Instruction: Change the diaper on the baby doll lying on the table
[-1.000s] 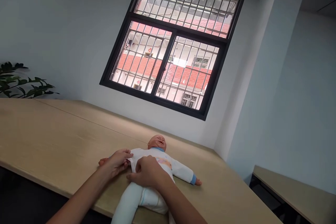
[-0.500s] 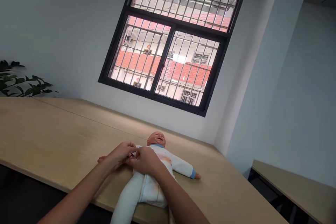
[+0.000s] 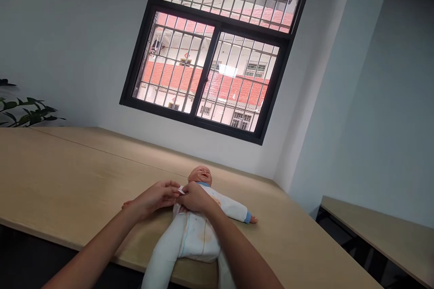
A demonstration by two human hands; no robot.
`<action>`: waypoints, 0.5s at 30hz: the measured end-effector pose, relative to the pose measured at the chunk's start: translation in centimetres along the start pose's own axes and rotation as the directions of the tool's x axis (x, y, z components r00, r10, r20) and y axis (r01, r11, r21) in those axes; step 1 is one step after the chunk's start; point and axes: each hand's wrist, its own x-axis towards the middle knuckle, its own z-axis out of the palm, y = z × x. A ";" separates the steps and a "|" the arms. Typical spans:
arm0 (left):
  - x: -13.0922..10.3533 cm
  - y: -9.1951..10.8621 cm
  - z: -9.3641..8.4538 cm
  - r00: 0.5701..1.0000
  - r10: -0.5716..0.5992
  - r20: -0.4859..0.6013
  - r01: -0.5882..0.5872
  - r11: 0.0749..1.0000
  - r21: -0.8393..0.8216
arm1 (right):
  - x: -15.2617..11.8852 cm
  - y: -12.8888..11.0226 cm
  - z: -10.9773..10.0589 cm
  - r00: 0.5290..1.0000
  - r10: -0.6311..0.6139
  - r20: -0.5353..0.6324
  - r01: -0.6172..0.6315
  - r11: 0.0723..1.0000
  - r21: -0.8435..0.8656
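A baby doll (image 3: 200, 175) lies face up on the wooden table, its legs toward me and hanging past the near edge. It wears a white top (image 3: 228, 204) with blue collar and cuff and a faint orange print, and white leggings (image 3: 164, 248). Around its hips is a white diaper-like piece (image 3: 200, 235) with coloured lines. At the left side of its chest, my left hand (image 3: 162, 196) pinches the edge of the top. My right hand (image 3: 195, 196) is closed on the same cloth, close beside it. My hands and wrists hide most of the doll's arm on that side.
The pale wooden table (image 3: 84, 167) reaches to the wall under a barred window (image 3: 206, 81). A leafy plant (image 3: 30, 113) stands past the table at the left. Another table (image 3: 373, 230) is at the right, across a gap.
My hands have moved slightly up toward the doll's shoulder, and a white flap of cloth now shows between the fingers. The camera view has shifted a little.
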 end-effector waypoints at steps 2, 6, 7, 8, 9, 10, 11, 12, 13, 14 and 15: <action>0.2 0.0 0.3 1.000 0.007 -0.021 -0.006 0.998 0.063 | 0.5 0.5 0.2 1.000 0.016 -0.012 -0.016 0.999 0.039; 0.5 -0.5 0.9 0.998 0.054 -0.024 -0.051 0.992 0.112 | 1.0 1.2 0.3 0.999 0.048 -0.023 -0.045 0.991 0.125; 0.6 -0.6 1.0 0.997 0.077 -0.024 -0.073 0.990 0.117 | 1.1 1.3 0.1 0.998 0.059 -0.029 -0.055 0.991 0.125; 0.6 -0.7 1.0 0.994 0.104 -0.025 -0.100 0.986 0.131 | 1.0 1.3 -0.2 0.997 0.072 -0.037 -0.067 0.990 0.121; 0.6 -0.8 1.1 0.991 0.135 -0.026 -0.129 0.979 0.161 | 0.9 1.4 -0.6 0.995 0.089 -0.041 -0.084 0.990 0.117; 0.7 -0.9 1.1 0.985 0.170 -0.022 -0.162 0.966 0.203 | 0.8 1.4 -1.1 0.994 0.107 -0.038 -0.102 0.989 0.111; 0.8 -1.0 1.2 0.979 0.203 -0.008 -0.195 0.948 0.254 | 0.6 1.3 -1.7 0.992 0.121 -0.033 -0.117 0.988 0.096; 0.8 -1.1 1.3 0.972 0.233 0.015 -0.226 0.925 0.306 | 0.3 1.2 -2.3 0.991 0.129 -0.028 -0.127 0.990 0.067; 0.9 -1.2 1.5 0.966 0.254 0.050 -0.255 0.899 0.355 | 0.0 1.1 -2.9 0.991 0.130 -0.027 -0.129 0.991 0.025; 1.1 -1.4 1.7 0.959 0.267 0.093 -0.282 0.873 0.398 | -0.2 1.0 -3.4 0.992 0.118 -0.038 -0.119 0.992 -0.028; 1.2 -1.6 1.8 0.952 0.275 0.133 -0.306 0.844 0.441 | -0.5 0.8 -3.8 0.994 0.096 -0.060 -0.101 0.991 -0.084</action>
